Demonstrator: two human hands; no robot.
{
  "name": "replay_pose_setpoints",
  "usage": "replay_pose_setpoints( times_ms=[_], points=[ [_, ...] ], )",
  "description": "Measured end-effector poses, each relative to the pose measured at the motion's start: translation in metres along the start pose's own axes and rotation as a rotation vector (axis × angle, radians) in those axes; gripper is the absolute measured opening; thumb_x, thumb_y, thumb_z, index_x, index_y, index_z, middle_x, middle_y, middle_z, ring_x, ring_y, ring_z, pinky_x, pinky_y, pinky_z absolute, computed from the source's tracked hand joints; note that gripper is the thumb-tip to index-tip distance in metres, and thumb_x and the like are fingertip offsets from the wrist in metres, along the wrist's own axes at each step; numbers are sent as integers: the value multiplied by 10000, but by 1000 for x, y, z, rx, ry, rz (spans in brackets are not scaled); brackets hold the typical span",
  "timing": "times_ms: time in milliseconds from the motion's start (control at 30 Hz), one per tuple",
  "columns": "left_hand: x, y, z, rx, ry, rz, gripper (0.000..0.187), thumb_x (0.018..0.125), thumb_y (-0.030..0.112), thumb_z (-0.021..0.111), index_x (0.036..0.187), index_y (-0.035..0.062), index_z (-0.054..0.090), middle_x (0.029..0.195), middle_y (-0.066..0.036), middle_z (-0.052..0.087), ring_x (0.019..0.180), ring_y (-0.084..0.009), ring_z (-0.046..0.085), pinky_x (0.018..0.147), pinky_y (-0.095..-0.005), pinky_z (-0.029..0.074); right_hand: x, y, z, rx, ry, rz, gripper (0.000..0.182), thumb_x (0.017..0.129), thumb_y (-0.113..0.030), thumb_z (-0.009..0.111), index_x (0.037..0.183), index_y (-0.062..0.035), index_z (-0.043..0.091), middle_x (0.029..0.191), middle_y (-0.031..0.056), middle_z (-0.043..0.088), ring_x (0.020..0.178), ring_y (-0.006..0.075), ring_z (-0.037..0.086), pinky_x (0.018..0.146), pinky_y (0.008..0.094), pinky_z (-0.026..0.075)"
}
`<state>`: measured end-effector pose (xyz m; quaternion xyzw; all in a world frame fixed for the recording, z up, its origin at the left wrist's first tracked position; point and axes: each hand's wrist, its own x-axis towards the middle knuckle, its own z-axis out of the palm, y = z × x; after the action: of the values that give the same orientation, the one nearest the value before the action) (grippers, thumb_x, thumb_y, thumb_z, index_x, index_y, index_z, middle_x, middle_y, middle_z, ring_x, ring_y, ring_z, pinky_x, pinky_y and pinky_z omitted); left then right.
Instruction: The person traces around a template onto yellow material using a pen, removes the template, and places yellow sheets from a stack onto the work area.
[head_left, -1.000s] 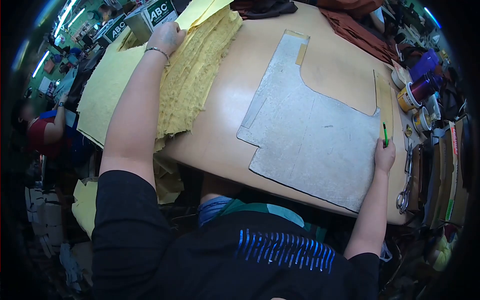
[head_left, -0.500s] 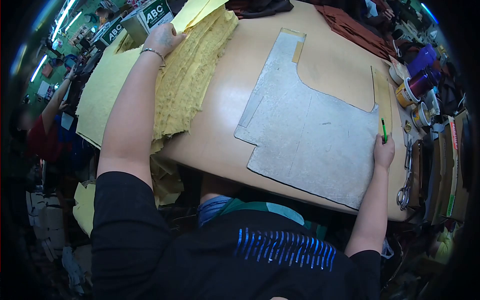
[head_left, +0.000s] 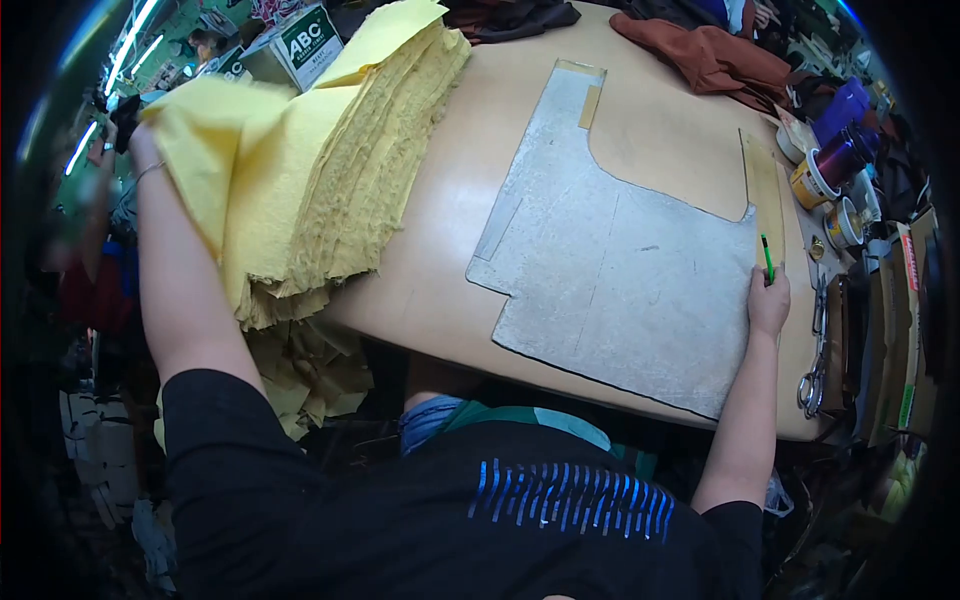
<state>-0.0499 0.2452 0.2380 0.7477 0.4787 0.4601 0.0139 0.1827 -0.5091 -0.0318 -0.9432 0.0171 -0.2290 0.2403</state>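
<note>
A thick stack of yellow fabric-like sheets [head_left: 350, 170] with ragged edges lies at the left of the table. My left hand [head_left: 146, 142] is at the stack's far left, closed on the edge of a lifted yellow sheet [head_left: 200, 150], which is bent and blurred by motion. The fingertips there are partly hidden. On the right, my right hand [head_left: 768, 302] is closed around a green pencil [head_left: 767, 255], its tip pointing away from me. That hand rests at the right edge of a flat grey pattern piece [head_left: 620, 270] with dark outlines.
Scissors [head_left: 812, 370] lie along the table's right edge, near tubs [head_left: 812, 187] and a dark purple tumbler [head_left: 842, 160]. Brown cloth [head_left: 710, 55] is heaped at the back right. A carton [head_left: 305, 45] stands behind the stack. Another person's arm shows at far left.
My left hand has swung left from the top of the stack, drawing the yellow sheet up and folding it over. My right hand and the pencil have stayed in place.
</note>
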Motion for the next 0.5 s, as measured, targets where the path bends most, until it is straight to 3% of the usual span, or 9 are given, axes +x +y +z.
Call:
replay_pose_setpoints(
  times_ms=[133, 267, 400, 500],
  points=[
    [34, -80, -83, -40, 223, -143, 391, 739, 346, 462, 953, 35, 563, 972, -192, 541, 921, -317, 515, 796, -365, 402, -1, -2, -3, 8, -10, -14, 238, 751, -224, 560, 729, 8, 511, 700, 152, 535, 645, 300, 529, 600, 374, 411],
    [37, -79, -125, -226, 331, -101, 393, 736, 350, 482, 941, 23, 559, 944, -191, 544, 898, -310, 520, 790, -359, 402, -2, -2, -3, -12, -34, -38, 245, 756, -225, 557, 722, 13, 510, 684, 159, 535, 633, 301, 527, 594, 372, 409],
    [7, 13, -108, -632, 234, 67, 398, 734, 354, 501, 928, 10, 555, 916, -190, 547, 874, -303, 524, 785, -352, 401, 1, 5, 2, 12, -15, -59, 244, 761, -225, 548, 715, 11, 510, 682, 166, 535, 629, 309, 525, 589, 375, 408],
    [-57, 128, -74, -1135, -46, 153, 403, 732, 357, 516, 919, 1, 552, 894, -189, 549, 856, -297, 528, 781, -347, 401, -1, 0, -2, 22, -28, -29, 245, 766, -224, 541, 720, 14, 505, 694, 175, 530, 638, 317, 522, 596, 376, 405]
  ],
)
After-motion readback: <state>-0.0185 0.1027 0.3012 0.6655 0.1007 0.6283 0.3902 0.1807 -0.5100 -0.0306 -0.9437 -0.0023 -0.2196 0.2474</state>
